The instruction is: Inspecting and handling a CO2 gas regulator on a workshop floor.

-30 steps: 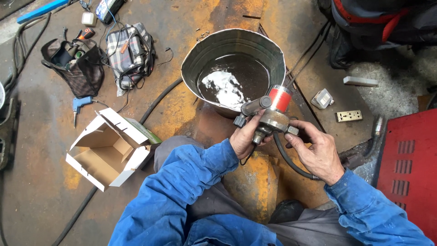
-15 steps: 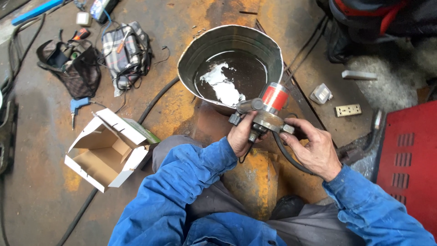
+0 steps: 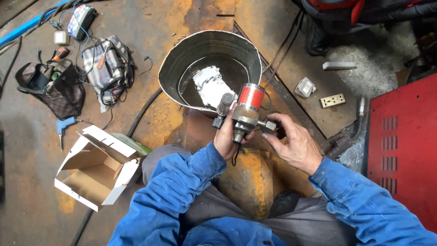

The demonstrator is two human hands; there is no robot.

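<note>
Small pump-like unit (image 3: 246, 111) (red cylinder cap, rusty metal body, side fittings) is held up in front of the galvanised tub (image 3: 182, 59), over its near rim.

Changes over the last 1 s:
- Unit sits more upright now, red end up; earlier it lay tilted toward the tub.
- Left hand (image 3: 226, 136) has stayed wrapped around the lower body, grip closed on it.
- Right hand (image 3: 293, 143) was cupping the unit from below and the side; now its fingertips (image 3: 268, 130) pinch the small side fitting, palm away from the body.
- Black hose (image 3: 235, 157) hangs from the bottom, short visible run only.

My read: the left hand now carries the weight alone, and the right is free for fine work at the fitting.

Surroundings unchanged: dark liquid in the tub with a bright reflection, open cardboard box (image 3: 93, 171) on the floor at left, plaid bag (image 3: 109, 64) and dark tool pouch (image 3: 54, 89) beyond it, red machine casing (image 3: 405, 150) at right.
</note>
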